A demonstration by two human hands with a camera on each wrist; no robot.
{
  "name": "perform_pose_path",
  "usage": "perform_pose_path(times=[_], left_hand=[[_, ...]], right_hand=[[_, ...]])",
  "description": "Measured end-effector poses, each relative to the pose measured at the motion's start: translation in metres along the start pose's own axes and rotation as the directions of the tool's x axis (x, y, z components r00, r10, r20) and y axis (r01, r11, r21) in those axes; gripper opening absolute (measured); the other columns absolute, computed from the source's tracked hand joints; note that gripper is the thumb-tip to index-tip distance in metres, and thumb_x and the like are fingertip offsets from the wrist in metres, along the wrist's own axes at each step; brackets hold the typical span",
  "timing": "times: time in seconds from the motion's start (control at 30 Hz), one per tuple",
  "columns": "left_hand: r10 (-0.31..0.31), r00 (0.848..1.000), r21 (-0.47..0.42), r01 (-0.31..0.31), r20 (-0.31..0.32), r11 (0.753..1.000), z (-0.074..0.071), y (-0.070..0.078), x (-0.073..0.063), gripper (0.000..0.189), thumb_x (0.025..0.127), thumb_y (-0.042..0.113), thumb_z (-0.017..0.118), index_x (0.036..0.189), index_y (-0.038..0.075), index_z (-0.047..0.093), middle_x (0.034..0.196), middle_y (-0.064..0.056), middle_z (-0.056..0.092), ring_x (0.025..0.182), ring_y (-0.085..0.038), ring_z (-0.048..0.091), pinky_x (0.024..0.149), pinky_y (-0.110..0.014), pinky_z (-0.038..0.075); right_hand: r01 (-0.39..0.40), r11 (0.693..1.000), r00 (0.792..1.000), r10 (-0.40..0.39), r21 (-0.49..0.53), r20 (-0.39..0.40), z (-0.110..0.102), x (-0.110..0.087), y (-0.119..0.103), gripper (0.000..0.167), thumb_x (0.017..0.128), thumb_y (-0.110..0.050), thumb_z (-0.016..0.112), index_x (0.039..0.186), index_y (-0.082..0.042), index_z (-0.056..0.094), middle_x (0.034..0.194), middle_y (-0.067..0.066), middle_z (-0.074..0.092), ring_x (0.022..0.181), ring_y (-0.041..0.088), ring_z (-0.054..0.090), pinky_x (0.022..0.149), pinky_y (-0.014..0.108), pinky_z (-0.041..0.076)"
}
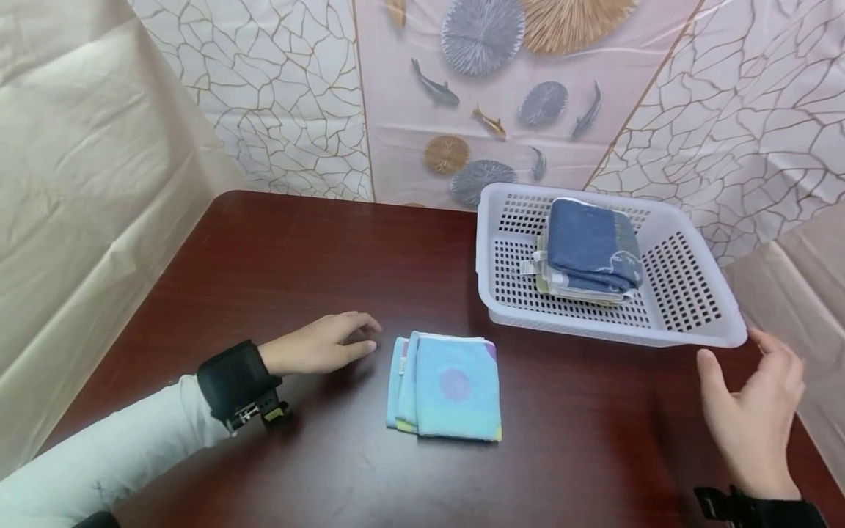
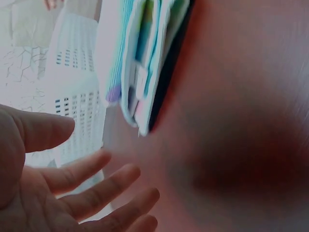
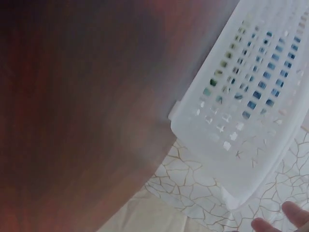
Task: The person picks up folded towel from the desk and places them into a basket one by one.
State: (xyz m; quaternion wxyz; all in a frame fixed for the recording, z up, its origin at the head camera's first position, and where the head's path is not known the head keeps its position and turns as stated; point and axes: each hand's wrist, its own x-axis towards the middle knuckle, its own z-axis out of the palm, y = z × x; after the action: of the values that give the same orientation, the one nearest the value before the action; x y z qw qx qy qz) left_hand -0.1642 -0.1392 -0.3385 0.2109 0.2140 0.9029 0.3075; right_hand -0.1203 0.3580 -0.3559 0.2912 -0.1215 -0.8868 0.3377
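Note:
A light blue folded towel (image 1: 455,385) with a lilac dot lies on the dark red table, its layers showing at the left side. Just left of it hovers my left hand (image 1: 321,343), fingers loosely bent and holding nothing; the left wrist view shows the spread fingers apart from the towel's folded edge (image 2: 145,104). My right hand (image 1: 755,400) is at the near right corner of the white plastic basket (image 1: 607,334), thumb and fingers parted; whether a fingertip touches the rim cannot be told. Inside the basket sits a folded dark blue towel (image 1: 590,242) on paler cloth.
The basket has slotted walls and stands at the table's back right, close to a patterned cloth backdrop (image 1: 290,95). Beige cloth (image 1: 86,220) hangs along the left side. The wooden tabletop (image 1: 330,257) reaches back to the backdrop.

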Motion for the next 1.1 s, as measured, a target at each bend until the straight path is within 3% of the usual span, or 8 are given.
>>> perform_pose_path(times=[0.1, 0.2, 0.33, 0.57, 0.67, 0.83, 0.93, 1.1], left_hand=[[-0.031, 1.000, -0.080, 0.031, 0.000, 0.996, 0.004, 0.000, -0.003, 0.041, 0.101, 0.023, 0.056, 0.134, -0.001, 0.054, 0.132, -0.017, 0.061, 0.122, -0.033, 0.058, 0.100, -0.050, 0.049], [-0.067, 0.998, -0.154, 0.068, 0.008, 0.986, 0.007, -0.001, -0.004, 0.042, 0.101, 0.024, 0.057, 0.135, -0.001, 0.053, 0.133, -0.017, 0.061, 0.122, -0.032, 0.059, 0.099, -0.049, 0.050], [-0.114, 0.993, -0.254, 0.120, 0.039, 0.960, 0.009, -0.002, -0.004, 0.042, 0.101, 0.027, 0.056, 0.135, 0.001, 0.054, 0.131, -0.015, 0.062, 0.118, -0.027, 0.059, 0.099, -0.046, 0.050], [-0.199, 0.973, -0.446, 0.231, 0.117, 0.865, 0.008, -0.002, -0.006, 0.046, 0.102, 0.029, 0.055, 0.138, 0.000, 0.052, 0.133, -0.018, 0.061, 0.115, -0.029, 0.063, 0.089, -0.042, 0.052], [-0.228, 0.961, -0.537, 0.277, 0.157, 0.797, 0.009, -0.002, -0.008, 0.047, 0.104, 0.029, 0.052, 0.139, -0.001, 0.049, 0.137, -0.020, 0.058, 0.122, -0.032, 0.061, 0.096, -0.046, 0.052], [-0.278, 0.942, -0.621, 0.333, 0.188, 0.709, 0.010, -0.005, -0.008, 0.047, 0.104, 0.029, 0.049, 0.139, -0.002, 0.047, 0.137, -0.020, 0.059, 0.124, -0.032, 0.061, 0.103, -0.050, 0.049], [-0.307, 0.927, -0.659, 0.371, 0.218, 0.655, 0.012, -0.007, -0.009, 0.046, 0.104, 0.029, 0.050, 0.139, -0.001, 0.048, 0.134, -0.017, 0.063, 0.119, -0.028, 0.065, 0.100, -0.046, 0.051], [-0.304, 0.907, -0.717, 0.418, 0.292, 0.558, 0.012, -0.008, -0.010, 0.047, 0.104, 0.027, 0.048, 0.141, -0.001, 0.046, 0.134, -0.016, 0.063, 0.113, -0.024, 0.068, 0.094, -0.038, 0.054]], right_hand=[[-0.057, 0.998, 0.998, 0.057, 0.001, 0.017, 0.001, -0.008, -0.001, 0.064, 0.089, -0.011, 0.062, 0.147, -0.004, 0.038, 0.142, 0.027, 0.037, 0.131, 0.046, 0.031, 0.111, 0.048, 0.022], [-0.077, 0.997, 0.997, 0.077, -0.004, 0.016, 0.004, -0.016, -0.003, 0.063, 0.087, -0.011, 0.064, 0.146, -0.005, 0.042, 0.125, 0.014, 0.045, 0.119, 0.019, 0.041, 0.103, 0.037, 0.026], [-0.111, 0.994, 0.994, 0.111, -0.017, 0.023, 0.011, -0.027, -0.007, 0.056, 0.086, -0.010, 0.066, 0.139, -0.005, 0.049, 0.107, -0.019, 0.036, 0.098, -0.014, 0.029, 0.083, 0.015, 0.030], [-0.163, 0.986, 0.961, 0.168, -0.041, 0.222, 0.021, -0.038, -0.019, 0.029, 0.092, -0.016, 0.065, 0.119, -0.006, 0.058, 0.089, -0.032, 0.044, 0.075, -0.012, 0.040, 0.067, 0.012, 0.032], [-0.298, 0.948, 0.863, 0.220, 0.107, 0.456, 0.025, -0.037, -0.022, 0.020, 0.099, -0.021, 0.060, 0.117, -0.015, 0.057, 0.086, -0.034, 0.055, 0.076, -0.012, 0.052, 0.066, 0.011, 0.043], [-0.580, 0.797, 0.578, 0.256, 0.169, 0.775, 0.036, -0.036, -0.029, 0.025, 0.105, -0.031, 0.051, 0.126, -0.019, 0.050, 0.097, -0.026, 0.065, 0.092, -0.006, 0.063, 0.076, 0.019, 0.053], [-0.617, 0.781, 0.468, 0.267, 0.096, 0.842, 0.044, -0.037, -0.038, 0.040, 0.105, -0.036, 0.048, 0.138, -0.012, 0.042, 0.103, -0.022, 0.065, 0.096, -0.004, 0.064, 0.082, 0.022, 0.053], [-0.697, 0.713, 0.321, 0.212, 0.079, 0.923, 0.054, -0.035, -0.049, 0.058, 0.105, -0.040, 0.047, 0.150, -0.010, 0.025, 0.118, -0.012, 0.063, 0.106, 0.006, 0.066, 0.095, 0.033, 0.053]])
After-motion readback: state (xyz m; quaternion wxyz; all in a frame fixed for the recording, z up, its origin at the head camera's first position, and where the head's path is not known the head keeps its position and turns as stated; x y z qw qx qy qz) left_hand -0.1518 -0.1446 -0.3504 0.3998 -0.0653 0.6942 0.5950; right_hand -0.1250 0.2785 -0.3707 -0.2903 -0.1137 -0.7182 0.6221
